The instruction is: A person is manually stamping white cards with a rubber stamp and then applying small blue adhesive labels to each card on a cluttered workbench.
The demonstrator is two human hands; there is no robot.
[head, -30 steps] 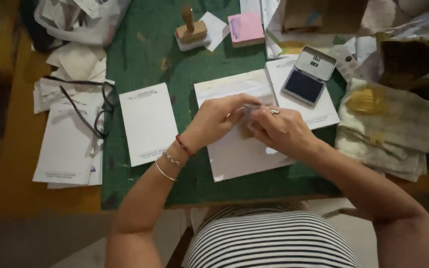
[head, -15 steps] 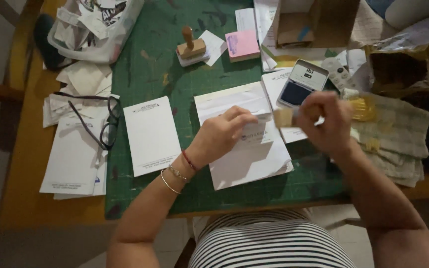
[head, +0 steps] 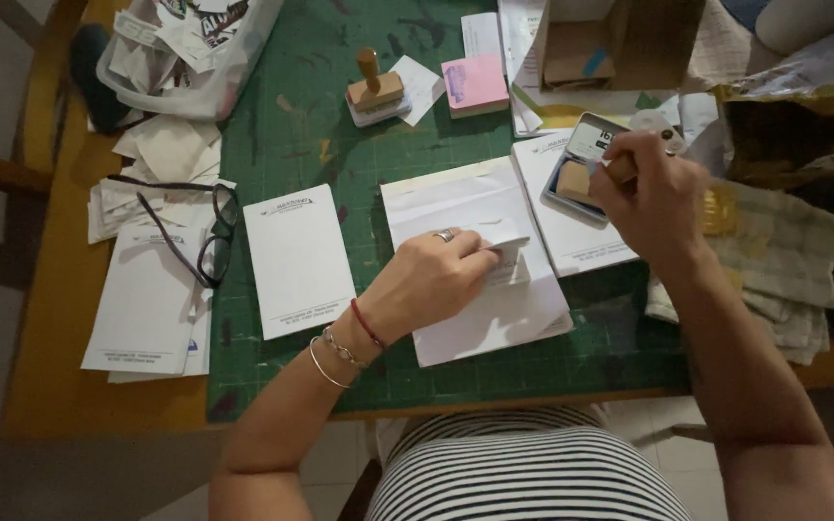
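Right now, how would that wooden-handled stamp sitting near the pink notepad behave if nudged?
The wooden-handled stamp has a broad flat base, so it would probably slide across the green mat rather than roll. Its upright knob might tip it if pushed high. Likely rigid.

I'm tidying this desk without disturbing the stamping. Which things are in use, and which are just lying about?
In use:
right hand pressing a small wooden stamp into the ink pad tin
left hand holding a small paper on the white sheet stack

Lying about:
handled stamp
pink sticky notes
glasses
plastic bag
folded cloth
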